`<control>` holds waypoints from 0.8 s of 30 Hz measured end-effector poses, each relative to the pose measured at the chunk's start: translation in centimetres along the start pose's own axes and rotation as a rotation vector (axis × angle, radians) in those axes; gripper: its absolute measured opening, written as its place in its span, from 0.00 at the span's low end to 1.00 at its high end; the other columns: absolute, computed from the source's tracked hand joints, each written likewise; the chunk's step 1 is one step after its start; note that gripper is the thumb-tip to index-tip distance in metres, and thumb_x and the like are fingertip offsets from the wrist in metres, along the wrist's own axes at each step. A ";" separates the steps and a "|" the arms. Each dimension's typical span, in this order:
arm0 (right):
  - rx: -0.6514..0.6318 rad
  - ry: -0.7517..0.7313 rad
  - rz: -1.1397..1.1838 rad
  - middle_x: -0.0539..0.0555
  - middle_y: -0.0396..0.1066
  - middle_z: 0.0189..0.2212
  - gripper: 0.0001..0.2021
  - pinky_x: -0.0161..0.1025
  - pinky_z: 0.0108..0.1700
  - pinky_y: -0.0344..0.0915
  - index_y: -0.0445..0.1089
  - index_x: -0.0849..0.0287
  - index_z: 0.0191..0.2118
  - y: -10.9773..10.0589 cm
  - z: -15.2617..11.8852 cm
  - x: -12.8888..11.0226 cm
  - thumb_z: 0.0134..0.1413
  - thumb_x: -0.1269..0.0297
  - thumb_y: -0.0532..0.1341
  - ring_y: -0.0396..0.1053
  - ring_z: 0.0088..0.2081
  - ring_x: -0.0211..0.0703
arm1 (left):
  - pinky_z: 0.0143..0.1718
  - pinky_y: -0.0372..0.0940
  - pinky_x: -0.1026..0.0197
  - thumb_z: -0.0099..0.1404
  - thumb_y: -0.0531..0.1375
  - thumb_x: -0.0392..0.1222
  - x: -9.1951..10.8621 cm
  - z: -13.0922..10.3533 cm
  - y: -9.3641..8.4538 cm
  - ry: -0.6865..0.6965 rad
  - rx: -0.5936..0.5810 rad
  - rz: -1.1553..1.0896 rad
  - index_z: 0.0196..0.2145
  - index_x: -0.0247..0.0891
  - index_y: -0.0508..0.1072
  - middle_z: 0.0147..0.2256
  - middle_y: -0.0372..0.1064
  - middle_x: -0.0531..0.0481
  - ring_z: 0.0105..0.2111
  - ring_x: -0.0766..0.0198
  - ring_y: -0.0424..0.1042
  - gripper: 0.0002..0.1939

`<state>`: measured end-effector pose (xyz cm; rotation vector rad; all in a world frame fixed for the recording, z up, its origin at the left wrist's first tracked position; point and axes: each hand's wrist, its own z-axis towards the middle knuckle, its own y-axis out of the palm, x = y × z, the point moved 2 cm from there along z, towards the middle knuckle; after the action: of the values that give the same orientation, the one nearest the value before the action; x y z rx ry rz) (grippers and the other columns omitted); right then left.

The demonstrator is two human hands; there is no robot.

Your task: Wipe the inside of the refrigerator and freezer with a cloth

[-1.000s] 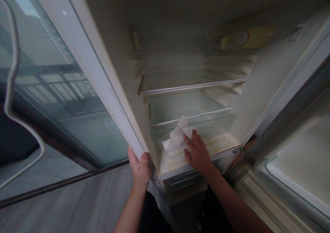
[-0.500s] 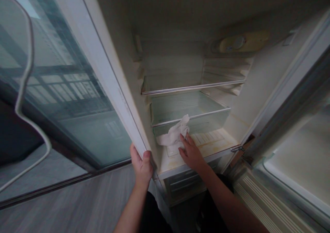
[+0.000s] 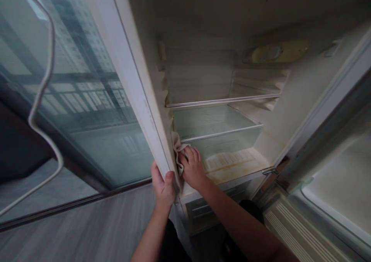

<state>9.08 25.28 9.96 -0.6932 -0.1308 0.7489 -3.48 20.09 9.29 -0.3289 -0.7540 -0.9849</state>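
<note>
A refrigerator (image 3: 156, 111) stands with its door swung wide to the right. My left hand (image 3: 164, 184) grips the front edge of its left side wall, thumb in front and fingers around the outside. Inside, low on the left, my right hand (image 3: 191, 167) is closed on a pale cloth (image 3: 176, 142) and presses it against the inner left wall. Part of the cloth is hidden by my fingers. Yellowish stains mark the compartment floor (image 3: 240, 161) to the right of that hand.
Glass shelves (image 3: 223, 99) cross the compartment above my right hand. The open door (image 3: 339, 184) is at the right, and a drawer (image 3: 208, 211) sits below. Left are a glass sliding door (image 3: 116, 150) and a hanging white cable (image 3: 43, 88).
My right hand has moved left with the cloth, from above the compartment floor to the inner left wall. My left hand keeps its hold on the edge. The view has shifted slightly.
</note>
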 end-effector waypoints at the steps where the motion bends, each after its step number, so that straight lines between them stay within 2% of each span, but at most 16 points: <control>1: 0.029 -0.012 -0.013 0.65 0.53 0.67 0.25 0.62 0.69 0.47 0.64 0.60 0.64 0.2 -0.1 0.1 0.61 0.68 0.59 0.45 0.69 0.60 | 0.57 0.61 0.49 0.66 0.58 0.60 0.0 0.0 0.0 -0.007 -0.004 -0.015 0.59 0.40 0.67 0.51 0.69 0.42 0.52 0.51 0.69 0.30; 4: -0.007 -0.056 -0.032 0.64 0.45 0.71 0.28 0.66 0.71 0.37 0.62 0.61 0.66 1.1 -0.2 0.9 0.60 0.68 0.60 0.32 0.73 0.62 | 0.56 0.62 0.48 0.65 0.58 0.61 0.2 0.0 0.1 -0.017 0.006 -0.030 0.59 0.40 0.67 0.51 0.69 0.41 0.52 0.51 0.69 0.31; 7: -0.073 -0.095 -0.021 0.62 0.44 0.72 0.27 0.65 0.72 0.36 0.64 0.60 0.65 2.1 0.0 1.5 0.60 0.70 0.58 0.29 0.74 0.60 | 0.56 0.62 0.48 0.65 0.59 0.62 0.1 0.0 0.0 -0.014 0.016 -0.012 0.58 0.39 0.68 0.51 0.69 0.41 0.51 0.50 0.69 0.31; 11: -0.066 -0.133 -0.030 0.63 0.43 0.72 0.28 0.64 0.72 0.36 0.62 0.60 0.67 2.7 0.2 1.7 0.61 0.71 0.58 0.27 0.74 0.59 | 0.58 0.59 0.47 0.64 0.59 0.62 -0.6 -0.1 -0.1 -0.026 0.021 -0.051 0.59 0.40 0.68 0.52 0.68 0.41 0.53 0.49 0.68 0.32; 16: -0.073 -0.184 -0.089 0.62 0.46 0.72 0.26 0.63 0.71 0.42 0.60 0.58 0.68 2.3 0.1 2.5 0.65 0.68 0.57 0.32 0.74 0.57 | 0.58 0.58 0.49 0.65 0.59 0.60 -1.2 -0.4 -0.1 -0.044 0.010 -0.077 0.59 0.40 0.66 0.52 0.67 0.42 0.53 0.50 0.67 0.31; 21: -0.099 -0.324 -0.137 0.56 0.55 0.69 0.20 0.56 0.71 0.48 0.66 0.51 0.64 1.6 -0.5 5.1 0.68 0.65 0.57 0.45 0.72 0.50 | 0.54 0.61 0.52 0.65 0.58 0.63 -1.0 -0.3 -0.1 -0.033 0.018 -0.046 0.58 0.38 0.67 0.51 0.68 0.42 0.50 0.52 0.68 0.32; 24: -0.135 -0.372 -0.139 0.54 0.59 0.67 0.20 0.54 0.70 0.50 0.65 0.50 0.64 0.8 -0.9 6.6 0.69 0.63 0.57 0.49 0.71 0.48 | 0.53 0.62 0.53 0.65 0.57 0.63 -0.7 -0.2 0.0 -0.041 0.018 -0.032 0.57 0.38 0.67 0.49 0.68 0.43 0.48 0.53 0.69 0.32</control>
<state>13.83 29.63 7.94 -0.6592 -0.5677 0.7337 -3.63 20.41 8.69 -0.3232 -0.8071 -1.0032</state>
